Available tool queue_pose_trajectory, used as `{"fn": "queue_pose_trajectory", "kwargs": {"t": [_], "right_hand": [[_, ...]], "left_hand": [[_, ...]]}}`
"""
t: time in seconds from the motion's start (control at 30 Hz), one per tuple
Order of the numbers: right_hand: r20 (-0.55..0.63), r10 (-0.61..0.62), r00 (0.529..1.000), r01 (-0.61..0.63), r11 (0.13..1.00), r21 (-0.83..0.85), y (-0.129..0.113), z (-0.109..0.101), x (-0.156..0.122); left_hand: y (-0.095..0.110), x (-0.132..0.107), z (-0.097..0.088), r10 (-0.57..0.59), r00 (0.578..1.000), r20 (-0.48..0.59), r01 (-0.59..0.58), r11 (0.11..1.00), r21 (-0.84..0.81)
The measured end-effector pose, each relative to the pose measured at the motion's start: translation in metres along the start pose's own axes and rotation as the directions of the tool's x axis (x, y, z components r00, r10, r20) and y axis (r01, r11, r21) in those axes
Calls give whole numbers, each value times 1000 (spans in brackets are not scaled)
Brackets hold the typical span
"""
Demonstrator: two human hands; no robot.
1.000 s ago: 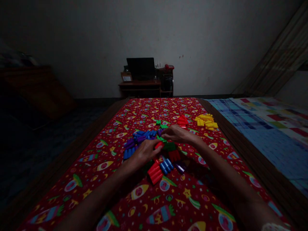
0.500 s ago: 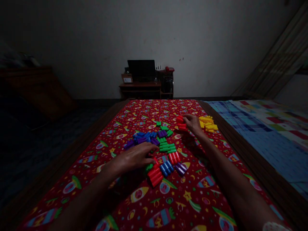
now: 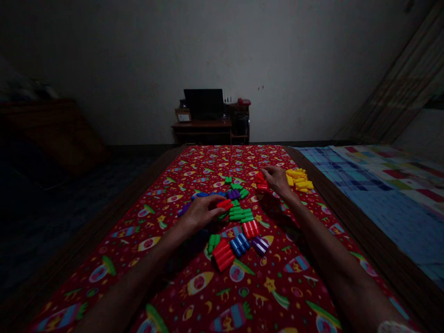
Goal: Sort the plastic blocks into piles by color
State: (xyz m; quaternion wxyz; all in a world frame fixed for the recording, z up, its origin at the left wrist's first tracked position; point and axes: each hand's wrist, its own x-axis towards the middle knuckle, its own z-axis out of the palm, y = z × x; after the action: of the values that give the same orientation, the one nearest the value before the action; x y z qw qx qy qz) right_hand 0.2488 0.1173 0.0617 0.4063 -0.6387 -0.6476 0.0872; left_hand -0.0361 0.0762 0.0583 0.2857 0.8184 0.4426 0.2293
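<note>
Grip: I see the left hand [image 3: 197, 215] pinched shut on a red block [image 3: 225, 203], fingertips only, the block poking out to the right of them.
Block axis: roughly left-right, right end a touch farther from me; held just over the mixed blocks.
Right hand [image 3: 277, 179]: palm down, fingers curled onto the red pile [image 3: 261, 182]; I can't tell whether it grips a piece.
Bearing: red pile lies right of and beyond the red block, well apart; right hand is the nearer one, already touching it.
Neighbours: yellow pile [image 3: 299, 179] just beside the right hand; green blocks [image 3: 241, 214] just beside the left hand, blue blocks [image 3: 240, 244] nearer me.
Surface: bench [image 3: 215, 162] under red rocket-print cloth.
</note>
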Motion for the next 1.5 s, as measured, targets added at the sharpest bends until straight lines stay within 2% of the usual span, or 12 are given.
{"fn": "queue_pose_trajectory", "kwargs": {"t": [0.13,0.23,0.33,0.43,0.53,0.73,0.9,1.07,1.2,1.37,1.43,1.5], "right_hand": [[442,-308,842,170,931,323,-47,9,-19],[541,-429,724,307,902,305,-70,15,-34],[407,-369,835,331,929,165,-62,11,-29],[59,-156,986,159,986,-57,-27,0,-11],[-177,35,984,-90,945,-314,12,-8,0],[-71,183,980,-194,841,-506,46,0,-5],[47,202,978,-148,837,-526,38,2,-5],[-10,183,983,-163,852,-498,27,-10,0],[103,-20,995,46,965,-258,-2,-11,0],[485,-356,799,238,927,289,-64,4,-26],[554,-418,721,283,906,316,-79,8,-36],[556,-406,725,325,914,243,-80,9,-37]], "left_hand": [[2,4,6,-77,983,-166,64,994,-84],[4,5,8,-93,978,-187,67,988,-142],[8,0,-1,-50,990,-129,43,997,-57],[16,-16,-14,65,992,104,-78,989,127],[33,-38,-17,129,919,373,-223,949,224],[63,-52,-2,-32,865,500,-224,868,444],[53,-39,-4,13,841,540,-231,913,337],[28,-20,-10,49,898,438,-92,993,78],[17,-6,-9,-65,989,132,94,969,-227],[16,2,-3,-111,979,-168,52,945,-324],[16,3,-2,-98,975,-201,36,956,-290],[14,2,-3,-72,977,-203,28,977,-212]]}}
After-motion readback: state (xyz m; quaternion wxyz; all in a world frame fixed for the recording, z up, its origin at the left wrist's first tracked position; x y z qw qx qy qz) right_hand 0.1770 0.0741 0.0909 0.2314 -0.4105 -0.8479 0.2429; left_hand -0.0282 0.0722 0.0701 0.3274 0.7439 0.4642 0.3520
